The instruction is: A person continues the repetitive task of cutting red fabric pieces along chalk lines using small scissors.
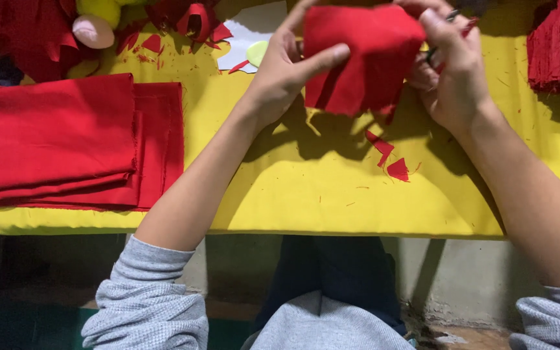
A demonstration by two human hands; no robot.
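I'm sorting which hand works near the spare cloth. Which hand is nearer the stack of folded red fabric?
The left hand. It holds the red cloth piece just right of the folded red fabric stack; the right hand is farther right, beyond that piece.

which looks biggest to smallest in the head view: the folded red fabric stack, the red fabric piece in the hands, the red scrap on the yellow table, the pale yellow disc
1. folded red fabric stack
2. red fabric piece, held nearer the camera, so its size is flattered
3. pale yellow disc and red scrap: too alike to rank
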